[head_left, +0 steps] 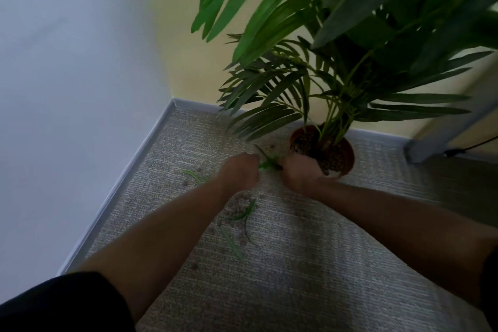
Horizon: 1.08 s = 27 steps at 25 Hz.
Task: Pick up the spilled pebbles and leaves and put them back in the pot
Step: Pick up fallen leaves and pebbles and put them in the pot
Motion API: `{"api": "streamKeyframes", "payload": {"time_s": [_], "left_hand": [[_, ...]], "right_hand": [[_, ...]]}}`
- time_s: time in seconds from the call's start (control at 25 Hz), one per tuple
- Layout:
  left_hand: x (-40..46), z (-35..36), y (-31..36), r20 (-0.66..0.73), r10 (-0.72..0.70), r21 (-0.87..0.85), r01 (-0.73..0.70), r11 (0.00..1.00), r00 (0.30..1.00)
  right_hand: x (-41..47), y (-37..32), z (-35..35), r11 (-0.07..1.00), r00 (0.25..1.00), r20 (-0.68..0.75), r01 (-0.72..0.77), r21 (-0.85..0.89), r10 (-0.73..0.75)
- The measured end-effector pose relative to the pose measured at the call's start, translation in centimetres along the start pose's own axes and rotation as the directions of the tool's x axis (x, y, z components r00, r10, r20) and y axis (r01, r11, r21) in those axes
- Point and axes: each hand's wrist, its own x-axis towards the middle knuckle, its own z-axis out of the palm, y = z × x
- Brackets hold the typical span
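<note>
A brown round pot point(347, 155) with a tall palm plant stands on the carpet near the yellow wall, filled with brown pebbles point(334, 160). My left hand point(239, 171) is closed on green leaves point(268, 162) just left of the pot. My right hand point(300, 170) sits at the pot's near rim, touching the same leaves; whether it grips them is unclear. Spilled pebbles point(237, 203) and loose green leaves point(244, 214) lie on the carpet under my left forearm. Another leaf point(192, 174) lies further left.
Grey skirting point(129, 170) runs along the white wall at left and meets the yellow wall in the corner. Palm fronds point(310, 35) hang over the pot. A grey frame leg point(436, 137) and a black cable point(469, 147) stand at right.
</note>
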Motion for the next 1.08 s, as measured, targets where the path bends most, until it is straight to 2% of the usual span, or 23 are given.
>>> {"api": "streamKeyframes", "payload": {"time_s": [0.04,0.12,0.16,0.24,0.36,0.48,0.72,0.88,1.0,1.08], "left_hand": [[0.5,0.0,0.9,0.030,-0.044,-0.141,0.047,0.989,0.999],[1.3,0.0,3.2,0.138,-0.119,-0.462,0.170,0.870,0.983],[1.7,0.0,4.4,0.177,-0.154,-0.564,0.228,0.793,0.972],[2.8,0.3,6.4,0.156,-0.199,-0.638,0.252,0.728,0.968],[4.3,0.8,8.9,0.128,-0.259,-0.699,0.272,0.661,0.957],[5.5,1.4,10.3,0.178,-0.270,-0.718,0.312,0.622,0.946],[6.2,3.1,10.2,0.235,-0.295,-0.691,0.373,0.620,0.926],[5.8,3.0,9.5,0.242,-0.326,-0.704,0.397,0.590,0.914],[5.3,2.7,9.0,0.252,-0.305,-0.678,0.392,0.622,0.918],[5.1,2.6,8.9,0.269,-0.284,-0.694,0.390,0.605,0.920]], "right_hand": [[-0.1,1.1,-0.6,0.999,0.999,-0.025,-0.028,0.016,0.028],[-0.2,3.4,-1.6,0.994,0.993,-0.071,-0.091,0.064,0.096],[-0.2,4.5,-2.1,0.990,0.989,-0.090,-0.111,0.082,0.119],[0.1,6.5,-2.5,0.986,0.980,-0.124,-0.145,0.084,0.155],[0.4,8.5,-2.2,0.977,0.967,-0.138,-0.210,0.044,0.214],[0.4,9.3,-1.2,0.975,0.969,-0.109,-0.219,0.038,0.221],[0.1,9.9,-0.1,0.984,0.983,-0.049,-0.177,0.011,0.178],[0.2,10.0,0.0,0.978,0.978,0.018,-0.209,0.001,0.209],[0.4,9.7,0.1,0.981,0.977,0.092,-0.194,0.032,0.190],[0.7,9.3,0.1,0.985,0.980,0.100,-0.174,0.016,0.171]]}}
